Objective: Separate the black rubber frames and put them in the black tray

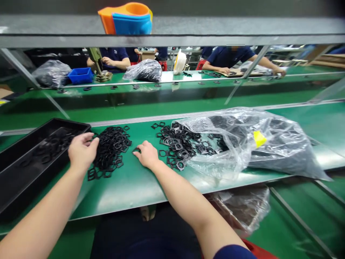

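Note:
My left hand is over the near right rim of a long black tray, its fingers curled toward the thumb beside a heap of flat black plastic ring parts. Something dark shows at those fingertips, but it merges with the heap behind. To the right of this heap, my right hand rests low over the green tabletop, thumb and forefinger pinched on a small black plastic part. A looser pile of similar ring parts spreads from the mouth of a clear plastic bag.
Black parts lie inside the tray. A yellow label is on the bag. Overhead, a shelf carries an orange and blue holder. Across the bench, co-workers sit near a blue bin. A plastic-lined box stands below.

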Demonstrator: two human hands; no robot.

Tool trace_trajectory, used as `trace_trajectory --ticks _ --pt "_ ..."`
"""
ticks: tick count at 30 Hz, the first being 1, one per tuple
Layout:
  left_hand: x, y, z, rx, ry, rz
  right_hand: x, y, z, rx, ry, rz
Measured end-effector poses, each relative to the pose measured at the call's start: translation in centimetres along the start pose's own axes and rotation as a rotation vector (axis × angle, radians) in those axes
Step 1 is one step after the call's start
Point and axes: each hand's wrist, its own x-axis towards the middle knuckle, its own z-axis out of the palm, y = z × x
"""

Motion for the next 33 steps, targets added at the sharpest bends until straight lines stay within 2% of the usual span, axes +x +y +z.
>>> trace_trajectory --ticks 1,3,5,8,10,14,17,20,23,25,28,33 --pt "-1.1 0.9 1.7 0.014 -0.025 -0.013 0.0 0.0 0.1 0.018 -0.009 -0.006" --pt "-3.0 2.6 4.8 -0.048 -0.221 -0.01 0.2 0.5 0.2 0.141 -0.022 0.022" --pt "-4.7 3.9 7.4 -0.108 -0.344 0.01 0.4 1.0 0.0 0.337 -0.019 0.097" --pt "-6.3 4.6 10.0 -0.201 -0.393 0.04 0.6 1.7 -0.5 0.566 0.019 0.175" --pt "-6.8 4.2 10.9 -0.212 -0.426 0.063 0.7 1.8 -0.6 0.61 0.032 0.149" --pt "-6.9 2.7 11.0 -0.193 -0.48 0.085 0.9 1.9 -0.7 0.682 0.022 0.081" --pt "-6.7 1.9 10.5 -0.173 -0.507 0.014 1.0 1.9 -1.2 0.663 0.078 0.061" --pt "-6.9 2.0 10.2 -0.215 -0.526 -0.114 1.2 2.1 -2.0 0.434 0.228 -0.003" --pt "-7.4 2.8 10.3 -0.354 -0.514 -0.19 1.2 2.4 -2.3 0.094 0.349 0.111" --pt "-7.6 3.2 10.4 -0.418 -0.513 -0.233 1.1 2.7 -2.2 -0.087 0.308 0.215" --pt "-7.5 3.4 10.4 -0.472 -0.526 -0.301 1.0 2.8 -1.9 -0.229 0.185 0.215" --pt "-7.1 3.4 10.4 -0.546 -0.527 -0.361 0.8 2.4 -2.1 -0.204 0.086 0.158"
